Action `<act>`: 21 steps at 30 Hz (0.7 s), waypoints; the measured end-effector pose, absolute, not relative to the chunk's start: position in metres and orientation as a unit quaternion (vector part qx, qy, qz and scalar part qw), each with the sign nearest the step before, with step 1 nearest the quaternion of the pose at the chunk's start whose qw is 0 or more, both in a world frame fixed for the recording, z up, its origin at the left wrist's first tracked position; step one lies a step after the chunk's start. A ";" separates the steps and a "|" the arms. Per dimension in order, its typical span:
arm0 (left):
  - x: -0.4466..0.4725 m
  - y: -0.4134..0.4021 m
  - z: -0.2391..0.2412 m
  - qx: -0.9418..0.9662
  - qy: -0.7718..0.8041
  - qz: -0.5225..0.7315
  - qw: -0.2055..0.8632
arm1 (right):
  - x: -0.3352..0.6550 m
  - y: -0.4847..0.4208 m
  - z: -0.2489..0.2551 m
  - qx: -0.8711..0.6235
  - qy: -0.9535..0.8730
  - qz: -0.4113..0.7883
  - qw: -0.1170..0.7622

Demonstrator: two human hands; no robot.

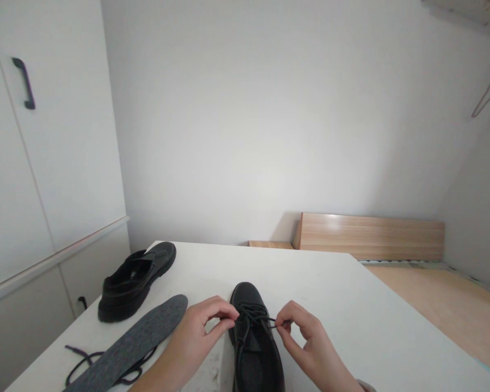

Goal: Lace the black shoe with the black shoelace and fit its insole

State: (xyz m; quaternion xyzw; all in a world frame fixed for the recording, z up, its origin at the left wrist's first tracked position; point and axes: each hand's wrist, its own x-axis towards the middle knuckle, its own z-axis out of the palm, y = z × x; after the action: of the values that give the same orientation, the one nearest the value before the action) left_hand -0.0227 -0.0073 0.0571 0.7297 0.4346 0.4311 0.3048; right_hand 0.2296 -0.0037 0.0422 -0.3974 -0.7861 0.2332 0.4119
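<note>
A black leather shoe (251, 348) stands on the white table (351, 305) right in front of me, toe pointing away. My left hand (200, 337) pinches its black lace (255, 317) on the left side of the eyelets. My right hand (306, 340) pinches the other end of the lace on the right side. Both hands are closed on the lace, pulling it across the shoe's top. The heel of the shoe runs out of the bottom of the view.
A second black shoe (136, 280) lies at the table's left edge. A grey insole (134, 343) rests over a loose black lace (81, 362) near the front left. A white cupboard (44, 163) stands to the left, and a wooden bed frame (371, 237) behind.
</note>
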 end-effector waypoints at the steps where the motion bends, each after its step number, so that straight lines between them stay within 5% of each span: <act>1: -0.022 -0.007 0.055 0.738 0.432 0.424 0.296 | 0.230 -0.004 0.043 -0.395 -0.790 0.230 0.408; 21: -0.002 -0.018 0.047 0.840 0.412 0.351 0.032 | 0.221 -0.010 0.055 -0.385 -0.846 0.101 0.355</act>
State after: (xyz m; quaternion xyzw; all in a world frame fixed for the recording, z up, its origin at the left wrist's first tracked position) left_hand -0.0023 -0.0177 0.0471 0.8400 0.4123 0.3513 0.0316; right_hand 0.2206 -0.0104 0.0552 -0.3849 -0.8457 0.1011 0.3554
